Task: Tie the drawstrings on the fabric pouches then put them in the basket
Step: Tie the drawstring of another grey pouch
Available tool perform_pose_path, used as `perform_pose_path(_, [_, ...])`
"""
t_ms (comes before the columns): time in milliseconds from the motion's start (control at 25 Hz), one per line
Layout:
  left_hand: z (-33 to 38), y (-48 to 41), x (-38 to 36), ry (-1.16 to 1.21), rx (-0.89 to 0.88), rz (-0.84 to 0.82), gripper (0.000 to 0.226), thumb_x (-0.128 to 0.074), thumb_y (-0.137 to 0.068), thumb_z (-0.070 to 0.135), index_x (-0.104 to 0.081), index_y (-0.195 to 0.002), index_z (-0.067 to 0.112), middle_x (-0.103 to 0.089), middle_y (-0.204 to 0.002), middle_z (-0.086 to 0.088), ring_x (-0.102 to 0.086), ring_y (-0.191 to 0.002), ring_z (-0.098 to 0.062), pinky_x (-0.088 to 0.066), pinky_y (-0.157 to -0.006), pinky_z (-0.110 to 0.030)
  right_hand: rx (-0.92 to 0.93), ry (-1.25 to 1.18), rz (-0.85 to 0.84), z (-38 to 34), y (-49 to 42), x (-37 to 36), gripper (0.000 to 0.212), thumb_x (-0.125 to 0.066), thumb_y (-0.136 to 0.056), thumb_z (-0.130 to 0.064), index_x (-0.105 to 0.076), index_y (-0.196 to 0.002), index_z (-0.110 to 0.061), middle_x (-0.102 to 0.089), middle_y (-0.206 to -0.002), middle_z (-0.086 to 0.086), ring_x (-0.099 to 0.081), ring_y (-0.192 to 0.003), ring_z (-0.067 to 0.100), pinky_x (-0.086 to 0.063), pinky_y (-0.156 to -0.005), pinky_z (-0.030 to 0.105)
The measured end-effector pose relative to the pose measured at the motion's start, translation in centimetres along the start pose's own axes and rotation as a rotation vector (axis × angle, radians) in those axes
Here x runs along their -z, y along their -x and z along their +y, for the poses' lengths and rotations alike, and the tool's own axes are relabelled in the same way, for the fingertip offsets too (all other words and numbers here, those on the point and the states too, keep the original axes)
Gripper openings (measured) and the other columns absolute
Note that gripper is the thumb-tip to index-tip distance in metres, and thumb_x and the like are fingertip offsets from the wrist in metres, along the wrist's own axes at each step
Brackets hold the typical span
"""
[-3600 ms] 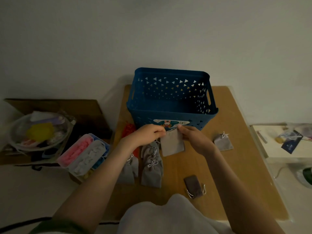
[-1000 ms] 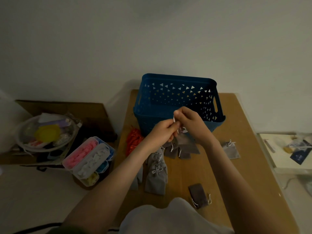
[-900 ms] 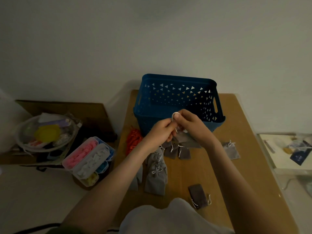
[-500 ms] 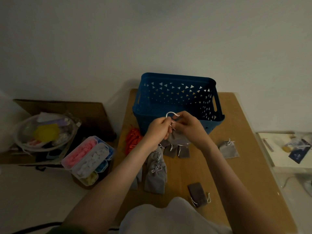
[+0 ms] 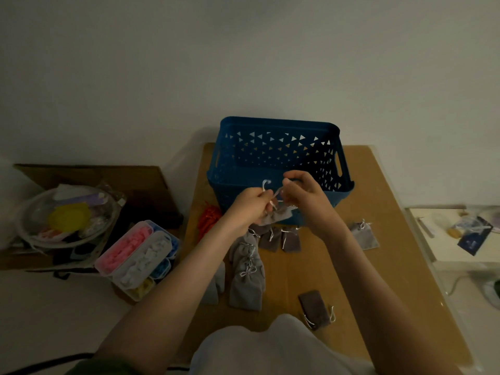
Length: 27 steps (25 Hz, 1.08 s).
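While a dark pouch point(image 5: 313, 309) lies nearest us on the table point(image 5: 378, 272), with tied grey pouches point(image 5: 246, 277) piled just beyond to its left, we hold one grey pouch point(image 5: 276, 216) above the table: our left hand point(image 5: 250, 205) and right hand point(image 5: 307, 198) each pinch its white cord point(image 5: 266, 184). Just behind them stands the blue basket point(image 5: 278, 125).

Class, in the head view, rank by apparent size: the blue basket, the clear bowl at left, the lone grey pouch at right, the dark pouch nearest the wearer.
1. blue basket
2. clear bowl
3. dark pouch and lone grey pouch: alike; the dark one lies nearer the camera, so unranked.
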<state>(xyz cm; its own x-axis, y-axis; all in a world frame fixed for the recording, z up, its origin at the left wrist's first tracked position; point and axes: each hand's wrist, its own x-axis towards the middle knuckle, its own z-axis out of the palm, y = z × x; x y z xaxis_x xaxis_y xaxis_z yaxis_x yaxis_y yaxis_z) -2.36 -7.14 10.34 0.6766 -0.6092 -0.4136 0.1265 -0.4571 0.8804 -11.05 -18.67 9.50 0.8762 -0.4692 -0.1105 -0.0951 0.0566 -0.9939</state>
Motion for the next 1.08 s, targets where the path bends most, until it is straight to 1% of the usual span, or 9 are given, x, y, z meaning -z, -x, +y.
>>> perform_pose_path(120, [0.2,0.2,-0.3,0.238,-0.078,-0.033,0.024,-0.045,-0.1,0.024,-0.059,-0.085,0.013,-0.046,-0.064,0.001,-0.039,-0.046,-0.004,-0.031,-0.04,-0.014,-0.057,0.034,-0.164,0.4,0.2,0.3,0.05,-0.066,-0.082,-0.033,-0.048,-0.125,-0.017,-0.067,-0.097,0.001,-0.065,-0.095,0.011,-0.05,-0.083,0.023])
perform_pose_path(320, [0.2,-0.4,0.7,0.119,-0.151,0.021,0.016,-0.05,-0.098,0.019,-0.064,-0.099,0.01,-0.06,-0.076,0.005,-0.048,-0.056,0.003,-0.037,-0.052,-0.011,-0.051,0.102,-0.183,1.1,-0.5,0.3,0.004,-0.063,-0.089,-0.013,-0.061,-0.092,-0.011,-0.065,-0.085,0.005,-0.06,-0.081,0.012,-0.044,-0.076,0.023])
perform_pose_path(480, [-0.1,-0.5,2.2,-0.009,-0.224,-0.086,0.007,-0.058,-0.093,0.018,-0.065,-0.094,0.016,-0.067,-0.089,0.002,-0.057,-0.07,0.003,-0.043,-0.063,-0.01,-0.068,0.149,-0.199,1.6,-0.9,1.1,0.009,-0.057,-0.094,-0.012,-0.062,-0.086,-0.015,-0.064,-0.087,0.009,-0.057,-0.081,0.018,-0.041,-0.078,0.032])
perform_pose_path(560, [-0.2,-0.6,2.7,-0.072,-0.279,-0.111,0.005,-0.063,-0.089,0.016,-0.066,-0.09,0.019,-0.07,-0.089,0.003,-0.064,-0.081,-0.002,-0.049,-0.077,-0.015,-0.076,0.136,-0.202,1.6,-1.0,1.2,0.01,-0.056,-0.094,-0.011,-0.061,-0.086,-0.015,-0.064,-0.085,0.007,-0.057,-0.079,0.018,-0.041,-0.076,0.031])
perform_pose_path(640, [-0.3,-0.8,2.8,-0.236,-0.339,-0.042,0.005,-0.067,-0.086,0.018,-0.068,-0.087,0.022,-0.071,-0.087,0.006,-0.066,-0.085,-0.006,-0.052,-0.085,-0.027,-0.082,0.097,-0.174,1.4,-1.2,1.0,0.009,-0.056,-0.094,-0.008,-0.059,-0.088,-0.013,-0.064,-0.081,0.004,-0.059,-0.074,0.013,-0.043,-0.072,0.026])
perform_pose_path(760, [-0.2,-0.8,2.3,-0.667,-0.452,0.143,0.009,-0.063,-0.089,0.023,-0.065,-0.09,0.015,-0.066,-0.086,-0.001,-0.063,-0.083,-0.016,-0.052,-0.076,-0.036,-0.061,0.09,-0.158,1.3,-1.4,0.4,0.008,-0.057,-0.092,-0.003,-0.057,-0.09,-0.011,-0.064,-0.082,0.003,-0.061,-0.073,0.007,-0.047,-0.07,0.02])
perform_pose_path(880, [0.3,0.1,1.1,-1.124,-0.58,0.34,0.015,-0.05,-0.095,0.02,-0.057,-0.105,0.01,-0.058,-0.098,-0.01,-0.055,-0.092,-0.027,-0.04,-0.073,-0.033,-0.028,0.164,-0.188,1.4,-1.5,-0.7,0.005,-0.059,-0.092,-0.006,-0.056,-0.094,-0.009,-0.064,-0.089,0.008,-0.061,-0.086,0.014,-0.048,-0.083,0.03])
perform_pose_path(960, [0.3,0.3,0.3,-1.212,-0.667,0.382,0.015,-0.048,-0.094,0.01,-0.054,-0.108,0.006,-0.06,-0.097,-0.012,-0.054,-0.095,-0.029,-0.038,-0.076,-0.033,-0.019,0.17,-0.155,1.6,-1.5,-1.0,0.008,-0.058,-0.093,-0.009,-0.058,-0.101,-0.006,-0.064,-0.095,0.014,-0.061,-0.091,0.019,-0.046,-0.087,0.036])
perform_pose_path(1080, [-0.4,-0.1,0.7,-1.163,-0.857,0.488,0.011,-0.068,-0.08,0.005,-0.059,-0.086,0.006,-0.062,-0.068,-0.008,-0.056,-0.067,-0.026,-0.044,-0.06,-0.033,-0.081,0.05,-0.156,1.2,-1.5,-0.8,0.021,-0.049,-0.098,-0.019,-0.064,-0.108,-0.007,-0.067,-0.107,0.016,-0.062,-0.103,0.027,-0.047,-0.093,0.04])
